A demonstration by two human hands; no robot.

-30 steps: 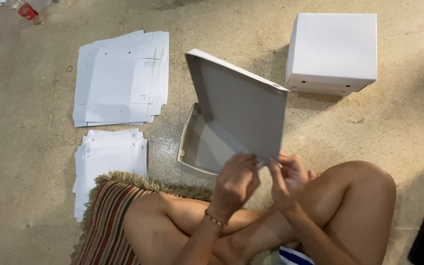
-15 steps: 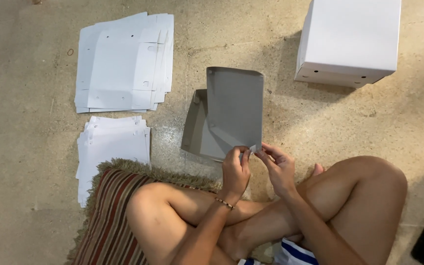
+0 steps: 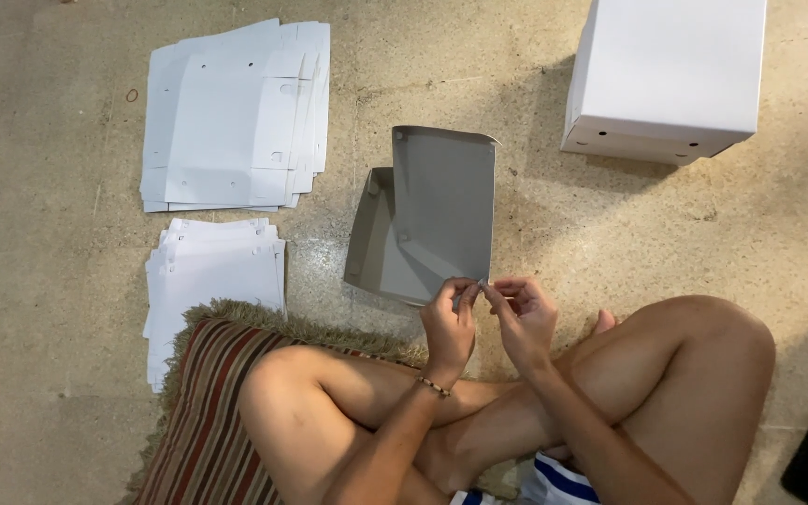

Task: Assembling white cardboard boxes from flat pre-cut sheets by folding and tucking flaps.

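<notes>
Both hands, left hand [image 3: 446,323] and right hand [image 3: 522,318], pinched the grey folded card [image 3: 441,215] at its near corner, seemingly fingertips only.

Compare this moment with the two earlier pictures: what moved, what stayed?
The grey box piece has swung from a raised slant to face the camera more squarely. Both hands, left hand and right hand, keep pinching its near edge. White sheet stacks and white box unmoved.
</notes>
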